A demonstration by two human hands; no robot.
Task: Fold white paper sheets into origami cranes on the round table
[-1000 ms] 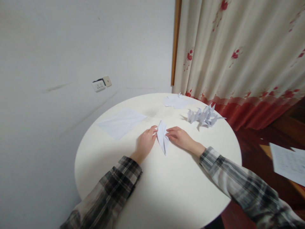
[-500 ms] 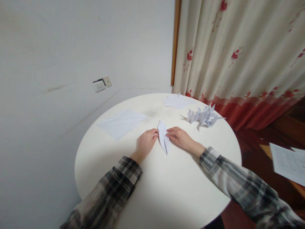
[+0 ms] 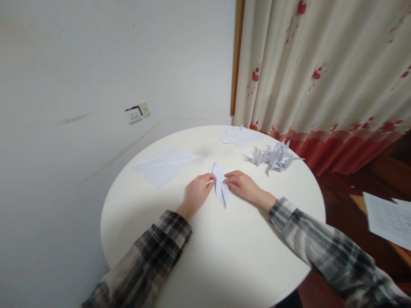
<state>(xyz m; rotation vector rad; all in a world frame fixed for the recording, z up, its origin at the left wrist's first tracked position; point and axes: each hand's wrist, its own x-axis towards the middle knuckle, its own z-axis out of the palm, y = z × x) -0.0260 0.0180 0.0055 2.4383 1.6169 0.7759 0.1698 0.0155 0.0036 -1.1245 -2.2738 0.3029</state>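
Note:
Between my hands, a narrow piece of folded white paper [image 3: 220,188] lies on the round white table [image 3: 205,252], its lower tip pointing toward me. My left hand [image 3: 198,188] is closed, with thumb and forefinger pinching the paper's left edge. From the other side, my right hand [image 3: 243,185] has its fingertips and thumb on the paper's right edge, pressed together around it. The fingers partly cover both side edges, so the small folds there are hidden.
A flat creased white sheet [image 3: 165,164] lies at the left. Several folded paper cranes [image 3: 278,157] stand at the right, close to the table's edge. More white paper [image 3: 239,137] lies at the back. Beyond the table are a wall and a flowered curtain [image 3: 321,85].
My left fingertips have shifted slightly right, onto the paper's left edge; the bit of paper sticking out there is now folded in. My right hand stays in place.

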